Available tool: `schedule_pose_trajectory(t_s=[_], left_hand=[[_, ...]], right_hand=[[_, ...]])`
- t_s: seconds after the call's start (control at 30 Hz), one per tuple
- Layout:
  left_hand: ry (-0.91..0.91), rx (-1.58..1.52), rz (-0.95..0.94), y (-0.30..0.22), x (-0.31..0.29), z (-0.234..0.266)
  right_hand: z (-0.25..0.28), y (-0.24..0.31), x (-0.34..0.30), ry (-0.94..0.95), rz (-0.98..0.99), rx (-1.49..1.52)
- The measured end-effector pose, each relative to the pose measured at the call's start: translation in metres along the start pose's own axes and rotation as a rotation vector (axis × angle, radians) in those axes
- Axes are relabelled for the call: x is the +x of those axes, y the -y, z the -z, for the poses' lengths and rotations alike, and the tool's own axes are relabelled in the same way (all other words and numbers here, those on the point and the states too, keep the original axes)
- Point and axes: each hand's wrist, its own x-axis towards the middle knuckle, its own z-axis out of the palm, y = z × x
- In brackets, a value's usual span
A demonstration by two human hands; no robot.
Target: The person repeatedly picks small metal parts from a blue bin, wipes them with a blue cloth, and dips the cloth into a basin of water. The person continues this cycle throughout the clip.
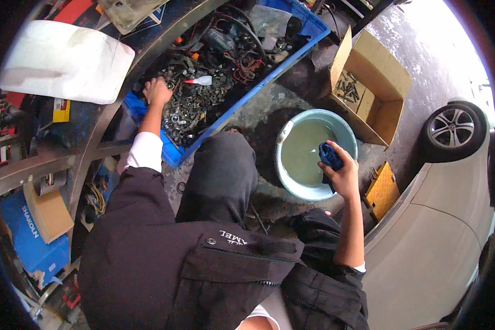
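Note:
My left hand (157, 91) reaches to the left end of a long blue crate (242, 102) and rests at the edge of a heap of nuts and bolts (188, 107). Its fingers are bent but apart, and I see nothing held in them; the tips are partly hidden. Over a pale blue basin (280, 159) of cloudy water (301, 154), my right hand (344, 171) is closed round a bunched dark blue cloth (330, 156). A white-and-red nozzle cap (202, 81) lies on the heap close to my left hand.
Cables and larger parts (220, 41) fill the crate's far end. Right of it stands an open cardboard box (393, 77) with several bolts inside. A yellow panel (384, 192) and a light-coloured car (429, 231) are at the right. A metal-framed bench (107, 110) runs along the left.

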Motion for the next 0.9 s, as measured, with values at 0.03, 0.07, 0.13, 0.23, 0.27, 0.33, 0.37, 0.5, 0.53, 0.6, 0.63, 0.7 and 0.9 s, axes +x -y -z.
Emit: schedule_pose_trajectory(t_s=[0.03,0.07,0.13,0.23,0.27,0.33,0.37,0.5,0.53,0.6,0.63,0.7,0.9], left_hand=[[-0.041,0.009,-0.034,-0.005,0.000,-0.001],[-0.084,0.023,-0.051,-0.002,-0.001,-0.004],[-0.157,0.075,-0.031,-0.001,-0.008,-0.007],[-0.231,0.050,-0.091,0.003,-0.034,0.005],[-0.272,-0.111,-0.099,0.006,-0.047,0.010],[-0.348,-0.437,-0.130,0.006,-0.080,0.028],[-0.352,-0.571,-0.171,0.002,-0.098,0.042],[-0.195,-1.265,-0.295,-0.053,-0.177,0.124],[-0.174,-1.375,-0.404,-0.074,-0.194,0.146],[-0.030,-1.456,-0.498,-0.118,-0.223,0.185],[0.045,-1.555,-0.577,-0.143,-0.230,0.188],[0.150,-1.508,-0.666,-0.196,-0.247,0.207],[0.509,-1.461,-0.912,-0.343,-0.296,0.216]], right_hand=[[0.000,0.001,0.000,0.006,0.004,-0.007],[-0.002,0.002,0.002,0.013,0.016,-0.006],[-0.005,0.002,0.003,0.028,0.053,-0.001],[-0.009,-0.002,0.001,0.016,0.037,0.008],[-0.011,-0.001,0.000,0.000,0.021,0.013],[-0.015,0.000,-0.001,-0.014,0.025,0.075],[-0.014,0.003,-0.002,-0.027,0.025,0.103],[-0.015,0.020,-0.004,-0.070,0.053,0.142],[-0.015,0.021,-0.004,-0.092,0.103,0.150],[-0.012,0.026,-0.003,-0.159,0.229,0.085],[-0.009,0.037,-0.004,-0.179,0.142,0.129],[0.005,0.050,-0.007,-0.268,0.118,0.196],[0.056,0.040,-0.029,-0.739,0.062,0.270]])
